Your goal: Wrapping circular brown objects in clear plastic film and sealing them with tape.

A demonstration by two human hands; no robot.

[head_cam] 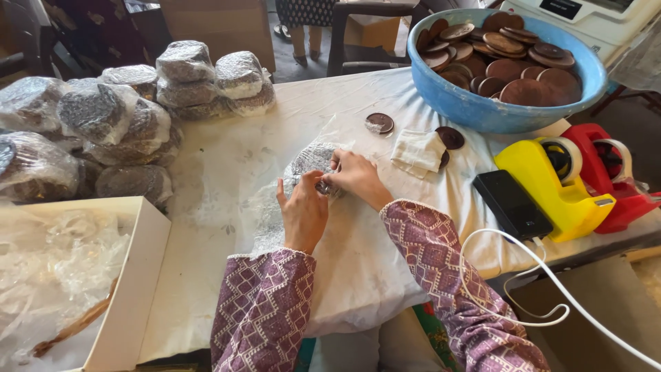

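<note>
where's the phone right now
In the head view, the black phone lies on the table's right side, just left of the yellow tape dispenser, with a white cable beside it.

Purple sleeves [275,303] with a white diamond lattice pattern fill the lower centre. A blue bowl [482,110] at upper right holds dark brown discs [513,62]. At right sit a yellow tape dispenser [551,186], a red one [613,179], a black phone [511,204] and a white cable [551,282]. The tablecloth [227,165] is white; a white box [131,289] sits lower left.
</note>
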